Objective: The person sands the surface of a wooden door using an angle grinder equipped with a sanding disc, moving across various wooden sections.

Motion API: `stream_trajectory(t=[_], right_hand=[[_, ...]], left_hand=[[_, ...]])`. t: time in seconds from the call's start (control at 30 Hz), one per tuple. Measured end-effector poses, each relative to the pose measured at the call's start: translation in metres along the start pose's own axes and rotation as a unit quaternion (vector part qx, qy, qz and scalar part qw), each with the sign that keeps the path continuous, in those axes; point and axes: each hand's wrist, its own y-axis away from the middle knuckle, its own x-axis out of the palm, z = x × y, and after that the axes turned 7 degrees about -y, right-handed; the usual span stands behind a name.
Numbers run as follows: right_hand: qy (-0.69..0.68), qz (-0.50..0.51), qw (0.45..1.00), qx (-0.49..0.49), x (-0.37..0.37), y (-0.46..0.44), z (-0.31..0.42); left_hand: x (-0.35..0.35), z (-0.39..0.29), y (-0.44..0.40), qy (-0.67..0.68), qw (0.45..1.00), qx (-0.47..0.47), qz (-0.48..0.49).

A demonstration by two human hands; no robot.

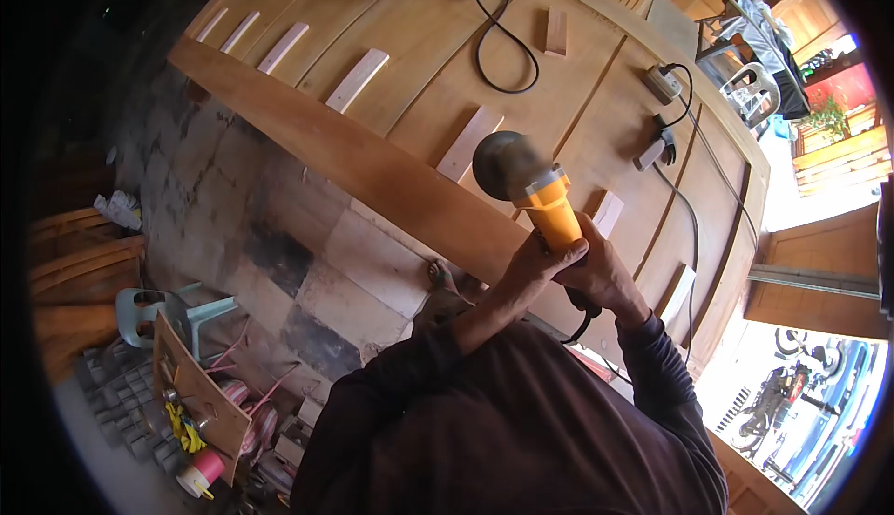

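Note:
A yellow angle grinder (549,210) with a dark round disc (494,165) is in both my hands. My left hand (540,265) closes round its body from the left. Beside it, my right hand (603,277) grips the rear of the tool from the right. The disc end points away from me, over the near edge of the large wooden panel (577,105), and is partly blurred. Close to the disc lies a pale wood block (469,145). Another block (608,214) is just beyond my right hand. A dark power cord (585,315) hangs below the grinder.
Several wood strips, such as one pale piece (358,80), lie along the panel. A power socket (662,85) and loose black cables (479,49) rest on it. On the tiled floor (358,259) to the left stand a light-blue plastic chair (196,315) and a propped board (191,375).

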Motion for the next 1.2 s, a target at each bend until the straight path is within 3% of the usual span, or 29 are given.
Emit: stream_trajectory(t=[0.17,0.37,1.2], right_hand=[[0.015,0.045,0.999,0.016,0.006,-0.013,0.005],[0.054,0.076,0.995,0.036,0.024,-0.03,0.019],[0.093,0.023,0.995,0.021,-0.001,-0.07,0.01]], left_hand=[[-0.002,-0.003,0.003,0.13,0.987,-0.012,-0.09],[-0.026,0.007,0.007,0.13,0.982,-0.003,-0.14],[-0.027,-0.01,-0.046,0.082,0.99,-0.028,-0.114]])
